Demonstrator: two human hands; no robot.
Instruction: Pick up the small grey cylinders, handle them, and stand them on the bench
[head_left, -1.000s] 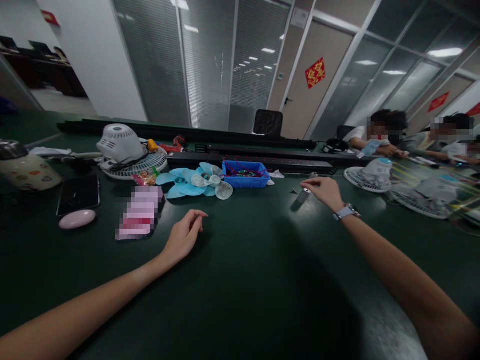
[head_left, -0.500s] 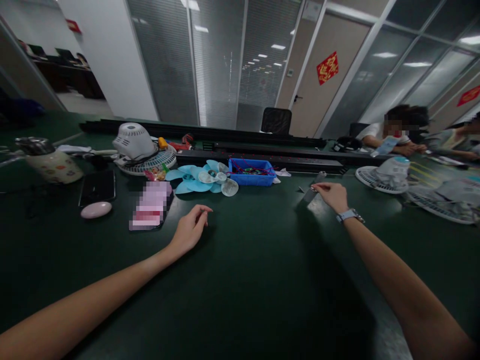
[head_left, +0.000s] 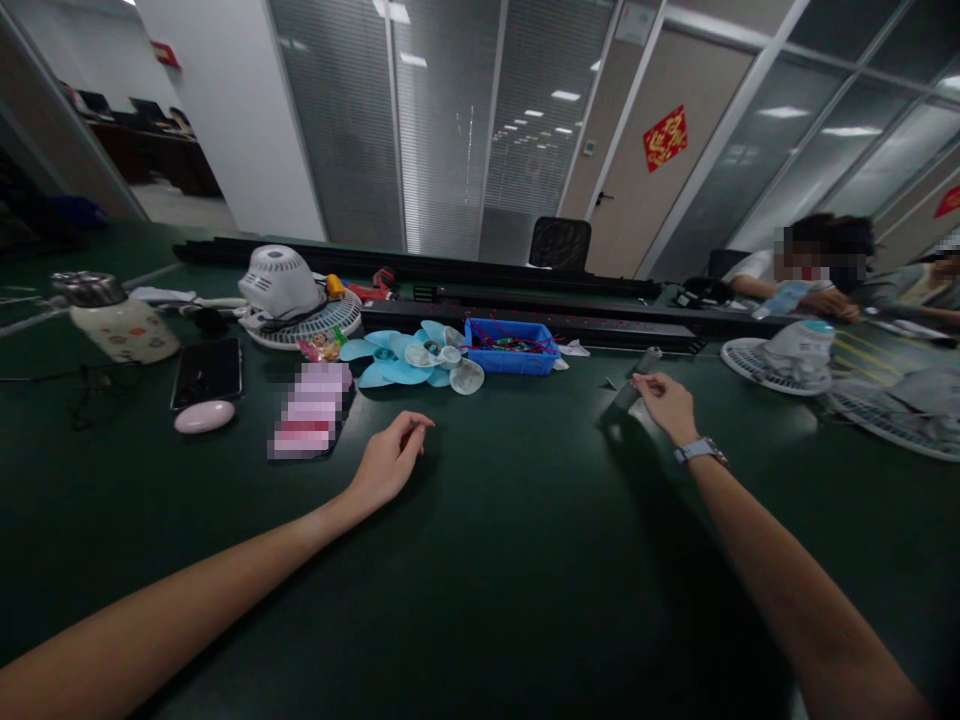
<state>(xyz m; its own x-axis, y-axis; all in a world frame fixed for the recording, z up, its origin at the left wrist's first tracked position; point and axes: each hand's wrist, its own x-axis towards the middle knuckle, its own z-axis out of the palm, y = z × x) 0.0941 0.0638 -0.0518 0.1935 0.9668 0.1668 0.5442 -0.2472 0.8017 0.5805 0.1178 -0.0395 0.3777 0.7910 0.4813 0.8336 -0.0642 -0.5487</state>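
Observation:
My left hand (head_left: 391,458) is over the dark green table (head_left: 480,560), loosely bent, with thumb and index finger apart and nothing between them. Farther right, my right hand (head_left: 666,405), with a watch on its wrist, has thumb and fingers pinched together. Its fingertips are right at small grey cylinders that look like batteries (head_left: 646,358); whether they grip one or something smaller is hidden. A small screw-like piece (head_left: 610,383) lies just left of them. Ahead, between the hands, stands a blue bin (head_left: 512,359) with wires and circuit boards in it.
Blue fan blades (head_left: 397,372) lie left of the bin. A phone (head_left: 311,410), a black phone (head_left: 208,373), a pink mouse (head_left: 205,417), a bottle (head_left: 124,325) and a white fan (head_left: 277,285) are at left. Fan parts (head_left: 787,355) lie right; a person (head_left: 810,270) sits beyond.
The whole view has shifted slightly, so things appear a little farther right. Both hands keep nearly the same pose and place on the table.

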